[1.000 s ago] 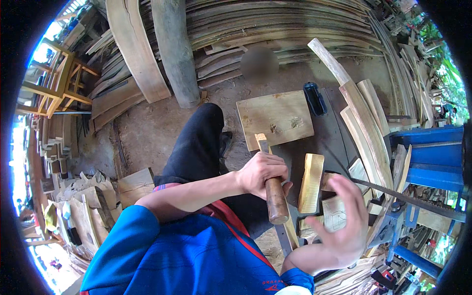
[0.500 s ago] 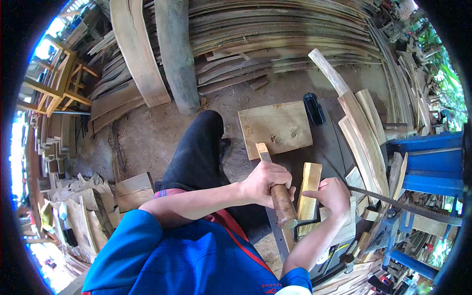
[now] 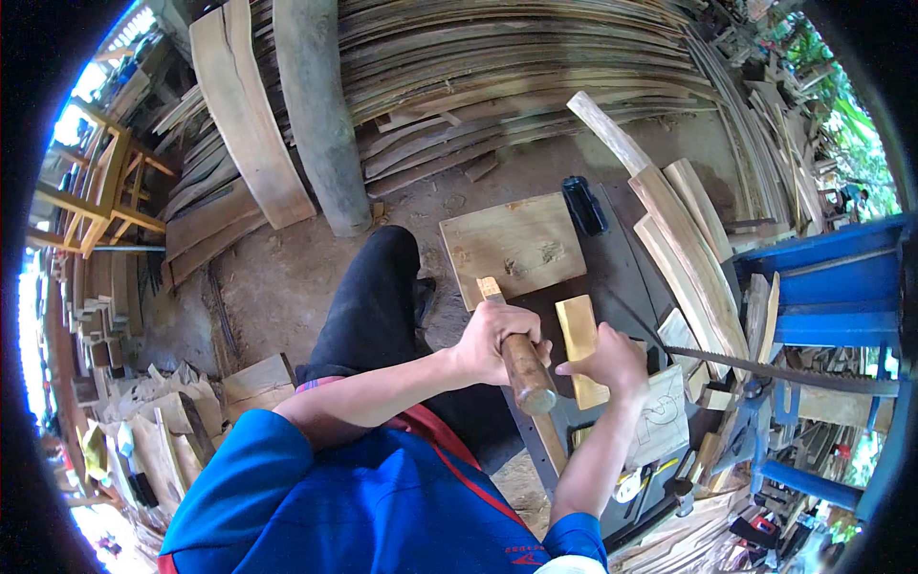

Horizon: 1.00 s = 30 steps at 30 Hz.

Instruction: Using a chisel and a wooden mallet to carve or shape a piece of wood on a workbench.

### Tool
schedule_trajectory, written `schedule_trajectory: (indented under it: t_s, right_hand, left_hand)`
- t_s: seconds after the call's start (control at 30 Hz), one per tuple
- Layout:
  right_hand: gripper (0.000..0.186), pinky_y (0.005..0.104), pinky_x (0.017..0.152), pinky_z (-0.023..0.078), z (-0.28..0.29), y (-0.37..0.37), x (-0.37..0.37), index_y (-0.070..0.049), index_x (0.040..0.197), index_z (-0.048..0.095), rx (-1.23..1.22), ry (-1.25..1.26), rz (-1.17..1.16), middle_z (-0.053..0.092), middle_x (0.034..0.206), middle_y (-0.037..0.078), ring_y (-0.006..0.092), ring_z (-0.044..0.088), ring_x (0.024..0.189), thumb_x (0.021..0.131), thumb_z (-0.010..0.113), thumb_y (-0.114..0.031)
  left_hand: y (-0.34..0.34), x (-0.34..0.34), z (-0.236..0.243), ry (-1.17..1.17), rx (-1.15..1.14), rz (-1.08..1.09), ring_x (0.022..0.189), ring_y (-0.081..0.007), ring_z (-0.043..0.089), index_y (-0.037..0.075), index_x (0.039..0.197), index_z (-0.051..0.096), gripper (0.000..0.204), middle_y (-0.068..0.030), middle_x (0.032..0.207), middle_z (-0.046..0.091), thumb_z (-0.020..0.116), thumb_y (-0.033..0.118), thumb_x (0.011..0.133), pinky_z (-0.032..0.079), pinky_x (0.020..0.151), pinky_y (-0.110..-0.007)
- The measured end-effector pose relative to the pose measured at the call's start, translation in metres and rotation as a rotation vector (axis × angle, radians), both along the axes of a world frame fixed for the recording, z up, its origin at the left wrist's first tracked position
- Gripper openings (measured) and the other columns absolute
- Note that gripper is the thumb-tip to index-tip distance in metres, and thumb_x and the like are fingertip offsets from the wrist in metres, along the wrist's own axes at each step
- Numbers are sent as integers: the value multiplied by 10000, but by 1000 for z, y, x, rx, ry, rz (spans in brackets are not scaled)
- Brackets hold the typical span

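Note:
My left hand (image 3: 502, 340) is wrapped around the thick round handle (image 3: 528, 378) of a tool that looks like a chisel. Its butt end points toward me and the narrow far end points away. Beside it, my right hand (image 3: 612, 362) grips a yellowish wooden block (image 3: 576, 330), thumb across its face; the other fingers are partly hidden. Beyond both hands, a flat square board (image 3: 512, 244) lies on the dark bench, with a small dark open tray (image 3: 584, 206) at its right corner.
Long wood pieces (image 3: 679, 225) lean at the right beside a saw blade (image 3: 784, 373) and a blue metal frame (image 3: 822, 287). Near my right forearm lies a pale board with pencil lines (image 3: 663, 416). Stacked planks (image 3: 516, 86) line the back; a wooden stool (image 3: 100, 187) stands left.
The wooden block has tilted, its near end swinging right, as my right hand moved with it. My left hand still grips the tool. The whole view has shifted slightly.

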State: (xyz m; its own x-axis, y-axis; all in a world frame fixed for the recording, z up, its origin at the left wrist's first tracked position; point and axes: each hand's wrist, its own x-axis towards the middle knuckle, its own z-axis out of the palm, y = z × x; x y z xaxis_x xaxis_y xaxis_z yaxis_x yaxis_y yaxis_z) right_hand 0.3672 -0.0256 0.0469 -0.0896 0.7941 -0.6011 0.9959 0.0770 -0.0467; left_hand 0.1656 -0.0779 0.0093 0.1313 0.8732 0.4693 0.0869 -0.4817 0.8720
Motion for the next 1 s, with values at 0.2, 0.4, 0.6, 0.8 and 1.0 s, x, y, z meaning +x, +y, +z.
schedule_trajectory:
  t_s: [0.2, 0.4, 0.6, 0.8, 1.0]
  right_hand:
    - [546, 437, 830, 504, 48, -8, 7, 30, 1042, 570, 263, 388, -28, 673, 1006, 193, 364, 636, 978, 667, 804, -291]
    - [644, 421, 786, 501, 57, -62, 46, 12, 1169, 512, 841, 1377, 93, 649, 924, 117, 309, 628, 800, 724, 730, -400]
    - [982, 413, 919, 455, 67, -94, 12, 66, 1366, 404, 914, 810, 14, 587, 1179, 187, 318, 609, 1032, 653, 772, -499]
    - [831, 367, 740, 485, 31, -151, 30, 75, 1141, 491, 883, 1271, -146, 599, 913, 166, 284, 605, 845, 705, 737, -588]
    - [527, 380, 743, 495, 12, -189, -10, 60, 985, 586, 1004, 938, -222, 613, 857, 120, 259, 581, 941, 797, 682, -424]
  left_hand:
    - [0, 0, -6, 17, 12, 28, 489, -262, 525, 74, 615, 472, 288, -71, 544, 501, 738, 123, 713, 414, 472, -342]
    - [1, 3, -10, -3, -20, 18, 515, -280, 553, 79, 620, 492, 287, -77, 561, 528, 745, 174, 717, 427, 488, -351]
    - [1, 8, -13, -8, 25, -60, 567, -301, 579, 63, 658, 512, 232, -98, 599, 548, 729, 146, 660, 442, 516, -373]
    - [2, 6, -13, -29, 8, -57, 539, -300, 567, 75, 624, 512, 214, -92, 569, 534, 709, 146, 583, 431, 495, -380]
    - [7, 10, -15, -39, 40, -34, 482, -313, 523, 80, 580, 489, 230, -96, 516, 487, 700, 167, 562, 396, 458, -386]
